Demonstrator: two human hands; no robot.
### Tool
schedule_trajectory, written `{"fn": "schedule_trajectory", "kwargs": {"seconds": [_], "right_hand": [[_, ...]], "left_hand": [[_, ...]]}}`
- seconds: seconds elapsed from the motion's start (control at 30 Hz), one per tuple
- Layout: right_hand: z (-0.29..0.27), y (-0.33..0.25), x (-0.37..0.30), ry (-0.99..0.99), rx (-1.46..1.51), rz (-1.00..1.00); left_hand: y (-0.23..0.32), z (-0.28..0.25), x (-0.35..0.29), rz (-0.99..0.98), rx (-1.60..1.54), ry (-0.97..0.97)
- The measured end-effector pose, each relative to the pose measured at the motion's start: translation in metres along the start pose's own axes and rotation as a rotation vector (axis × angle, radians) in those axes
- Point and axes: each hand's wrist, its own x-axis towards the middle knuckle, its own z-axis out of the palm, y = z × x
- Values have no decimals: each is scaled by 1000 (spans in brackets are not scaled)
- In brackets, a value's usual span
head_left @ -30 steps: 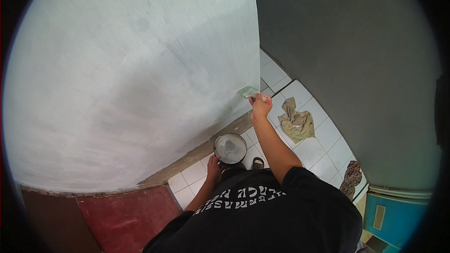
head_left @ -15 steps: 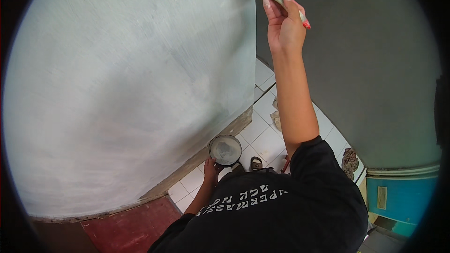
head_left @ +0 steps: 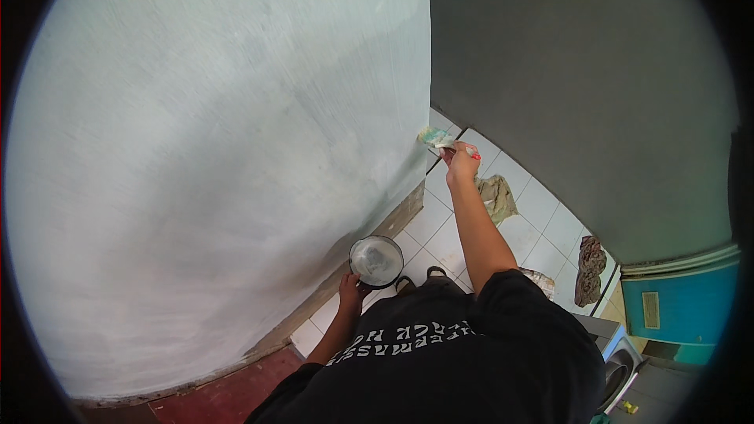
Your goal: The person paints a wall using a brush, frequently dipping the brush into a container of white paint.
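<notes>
My right hand (head_left: 460, 162) is closed around the handle of a paintbrush (head_left: 437, 138). Its bristles, smeared pale green and white, meet the edge of the whitish painted wall (head_left: 275, 149) low down, near the floor. The handle's end is red. Close to my body, my left hand (head_left: 353, 289) grips the rim of a round dark-edged bucket (head_left: 376, 261) with whitish paint in it. The bucket is beside the foot of the wall. Part of the left hand's fingers is hidden by the bucket.
A dark grey wall (head_left: 581, 94) rises on the right. On the white tiled floor (head_left: 440, 220) lie a beige cloth (head_left: 496, 199) and a brown crumpled cloth (head_left: 589, 271). A red panel (head_left: 236, 389) lies at lower left; a blue panel (head_left: 683, 310) stands at right.
My right hand has brought the paintbrush down along the wall's edge, from high up to near the floor. The left hand still holds the bucket in nearly the same place.
</notes>
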Motion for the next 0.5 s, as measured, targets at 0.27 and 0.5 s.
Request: {"fn": "schedule_trajectory", "kwargs": {"seconds": [0.27,0.5], "right_hand": [[143,-143,-69,-371,-246,-438],[245,-263,-163,-709,101,-591]], "left_hand": [[16,2,8,-4,62,-86],[13,-12,15,-40,36,-92]]}}
